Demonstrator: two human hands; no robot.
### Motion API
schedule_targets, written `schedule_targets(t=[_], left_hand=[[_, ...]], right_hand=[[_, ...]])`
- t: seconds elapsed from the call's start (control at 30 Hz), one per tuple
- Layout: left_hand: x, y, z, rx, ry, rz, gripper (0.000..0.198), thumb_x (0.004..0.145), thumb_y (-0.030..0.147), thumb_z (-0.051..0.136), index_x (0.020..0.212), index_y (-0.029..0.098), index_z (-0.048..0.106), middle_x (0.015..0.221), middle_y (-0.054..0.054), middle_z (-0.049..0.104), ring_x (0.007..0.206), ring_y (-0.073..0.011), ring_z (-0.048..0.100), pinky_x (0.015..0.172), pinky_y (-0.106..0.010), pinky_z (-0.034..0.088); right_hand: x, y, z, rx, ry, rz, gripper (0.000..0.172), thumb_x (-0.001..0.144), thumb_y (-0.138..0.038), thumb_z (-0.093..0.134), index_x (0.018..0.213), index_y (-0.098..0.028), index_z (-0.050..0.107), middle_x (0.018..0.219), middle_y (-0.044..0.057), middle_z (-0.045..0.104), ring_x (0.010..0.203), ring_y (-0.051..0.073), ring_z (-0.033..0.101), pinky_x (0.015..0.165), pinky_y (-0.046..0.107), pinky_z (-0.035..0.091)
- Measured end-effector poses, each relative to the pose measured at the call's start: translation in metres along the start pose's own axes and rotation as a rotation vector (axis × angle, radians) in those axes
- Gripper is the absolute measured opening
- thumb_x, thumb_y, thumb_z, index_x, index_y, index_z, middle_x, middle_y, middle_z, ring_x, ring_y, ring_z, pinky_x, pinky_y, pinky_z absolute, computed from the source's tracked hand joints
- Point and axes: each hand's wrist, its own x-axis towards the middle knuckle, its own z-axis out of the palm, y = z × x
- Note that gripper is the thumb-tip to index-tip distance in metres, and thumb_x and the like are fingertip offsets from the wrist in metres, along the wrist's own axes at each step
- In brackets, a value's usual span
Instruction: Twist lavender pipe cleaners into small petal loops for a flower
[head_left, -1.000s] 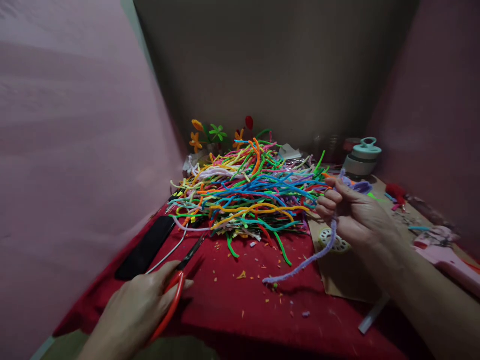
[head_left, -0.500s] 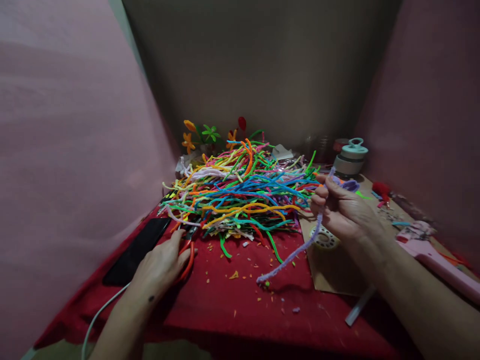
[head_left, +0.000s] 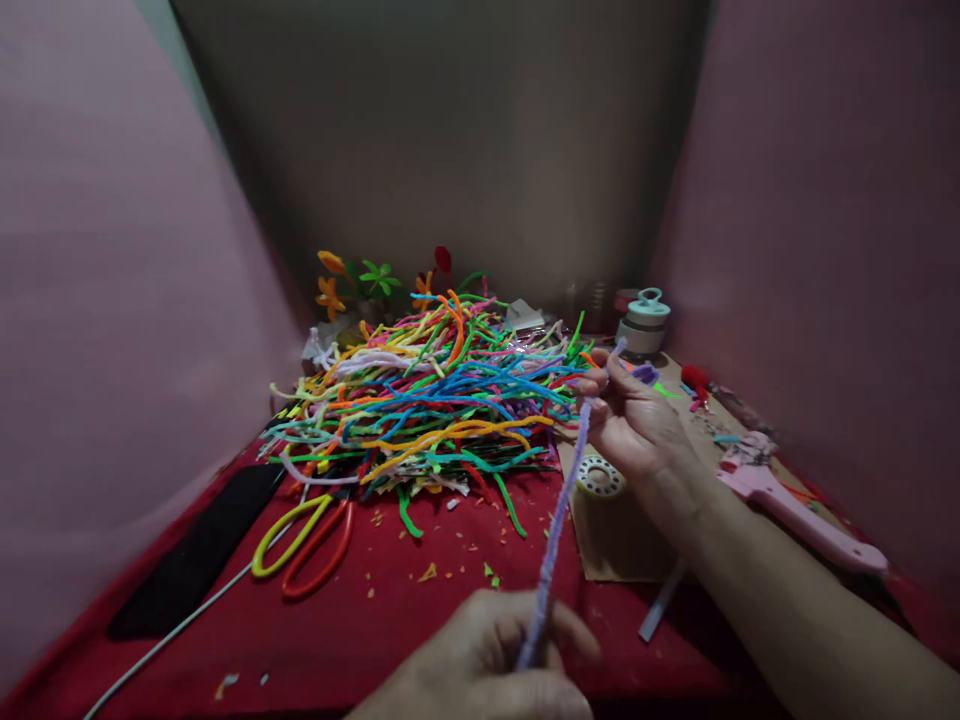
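A fuzzy purple pipe cleaner point(head_left: 558, 525) stretches between both hands, sloping down toward me. My right hand point(head_left: 626, 415) pinches its upper part, with a short tip sticking up past the fingers. Low in front, my left hand point(head_left: 499, 655) has its thumb and fingers closed about the lower end; the fingers are slightly blurred. Scissors with one yellow and one red handle loop point(head_left: 319, 545) lie on the red cloth, their blades mostly hidden under the pile. Behind the hands spreads a big heap of many-coloured pipe cleaners point(head_left: 450, 390).
A black phone point(head_left: 199, 550) with a white cable point(head_left: 176, 630) lies at left. On the right are a cardboard sheet point(head_left: 619, 545), a white ring with holes point(head_left: 600, 477), a pink glue gun point(head_left: 802, 515), and a jar with a mint lid point(head_left: 645, 320). Pipe-cleaner flowers point(head_left: 379, 277) stand behind.
My left hand has let go of the scissors and moved right and toward me, onto the purple pipe cleaner's lower end. The view has shifted right.
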Motion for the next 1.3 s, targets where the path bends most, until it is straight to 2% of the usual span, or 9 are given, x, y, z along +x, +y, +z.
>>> schedule_targets(t=[0.13, 0.27, 0.4, 0.5, 0.67, 0.77, 0.97, 1.13, 1.3], left_hand=[[0.013, -0.009, -0.012, -0.404, 0.145, 0.326, 0.044, 0.057, 0.002, 0.06, 0.095, 0.024, 0.063, 0.061, 0.005, 0.061, 0.045, -0.0052, 0.05, 0.044, -0.014, 0.04], [0.01, 0.005, -0.032, -0.83, 0.397, 0.761, 0.05, 0.061, 0.008, 0.066, 0.108, 0.022, 0.057, 0.089, -0.002, 0.066, 0.073, -0.01, 0.063, 0.061, -0.014, 0.051], [0.013, 0.031, -0.039, -0.842, 0.511, 0.908, 0.044, 0.065, 0.009, 0.067, 0.106, 0.018, 0.058, 0.083, -0.001, 0.065, 0.069, -0.0077, 0.061, 0.061, -0.013, 0.051], [0.023, 0.042, -0.032, -0.577, 0.559, 0.768, 0.032, 0.067, 0.016, 0.068, 0.099, 0.017, 0.062, 0.072, -0.001, 0.063, 0.056, -0.0077, 0.057, 0.048, -0.015, 0.047], [0.037, 0.048, -0.032, -0.127, 0.642, 0.61, 0.016, 0.072, 0.024, 0.065, 0.084, 0.014, 0.066, 0.062, -0.001, 0.06, 0.053, -0.0079, 0.055, 0.049, -0.016, 0.043], [0.041, 0.056, -0.046, -0.083, 0.594, 0.579, 0.015, 0.071, 0.029, 0.065, 0.079, 0.016, 0.065, 0.052, 0.003, 0.055, 0.044, -0.0071, 0.05, 0.042, -0.017, 0.039], [0.054, 0.073, -0.057, 0.238, 0.405, 0.256, 0.015, 0.064, 0.026, 0.068, 0.068, 0.013, 0.063, 0.043, 0.004, 0.051, 0.032, -0.0054, 0.041, 0.031, -0.015, 0.028], [0.062, 0.07, -0.059, 0.07, 0.336, 0.325, 0.016, 0.068, 0.027, 0.066, 0.07, 0.013, 0.059, 0.046, 0.003, 0.053, 0.034, -0.0051, 0.044, 0.033, -0.014, 0.032], [0.065, 0.064, -0.071, -0.19, 0.383, 0.49, 0.014, 0.071, 0.022, 0.064, 0.077, 0.011, 0.059, 0.061, -0.002, 0.062, 0.044, -0.0078, 0.055, 0.042, -0.017, 0.045]], right_hand=[[0.001, -0.002, -0.001, 0.053, 0.025, -0.018, 0.015, 0.087, -0.018, 0.044, 0.08, -0.017, 0.058, 0.052, -0.002, 0.054, 0.045, 0.007, 0.054, 0.036, 0.012, 0.042], [0.002, 0.002, -0.003, 0.053, 0.008, -0.022, 0.021, 0.089, -0.019, 0.041, 0.078, -0.015, 0.058, 0.052, 0.0, 0.056, 0.046, 0.008, 0.056, 0.039, 0.013, 0.046], [0.002, 0.014, -0.007, -0.007, -0.009, -0.021, 0.021, 0.088, -0.017, 0.041, 0.078, -0.013, 0.058, 0.051, 0.0, 0.057, 0.046, 0.009, 0.058, 0.041, 0.015, 0.047], [0.0, 0.024, -0.009, -0.076, -0.041, -0.024, 0.016, 0.086, -0.016, 0.044, 0.081, -0.013, 0.059, 0.053, 0.001, 0.059, 0.048, 0.011, 0.059, 0.044, 0.019, 0.05], [-0.003, 0.035, -0.013, -0.155, -0.171, -0.027, 0.01, 0.082, -0.022, 0.052, 0.084, -0.015, 0.06, 0.057, 0.001, 0.06, 0.051, 0.013, 0.059, 0.048, 0.023, 0.049], [-0.005, 0.039, -0.013, -0.241, -0.218, -0.023, 0.012, 0.08, -0.025, 0.056, 0.085, -0.015, 0.061, 0.056, 0.0, 0.06, 0.05, 0.012, 0.058, 0.046, 0.022, 0.045], [-0.008, 0.049, -0.014, -0.429, -0.291, -0.061, 0.025, 0.078, -0.037, 0.058, 0.087, -0.014, 0.063, 0.049, -0.002, 0.055, 0.038, 0.005, 0.044, 0.04, 0.018, 0.034], [-0.01, 0.05, -0.013, -0.454, -0.283, -0.031, 0.026, 0.078, -0.038, 0.058, 0.088, -0.015, 0.063, 0.041, -0.01, 0.033, 0.034, 0.002, 0.019, 0.034, 0.016, 0.012], [-0.012, 0.051, -0.011, -0.499, -0.226, 0.02, 0.023, 0.078, -0.036, 0.058, 0.084, -0.014, 0.059, 0.041, -0.011, 0.03, 0.035, 0.002, 0.017, 0.035, 0.017, 0.01]])
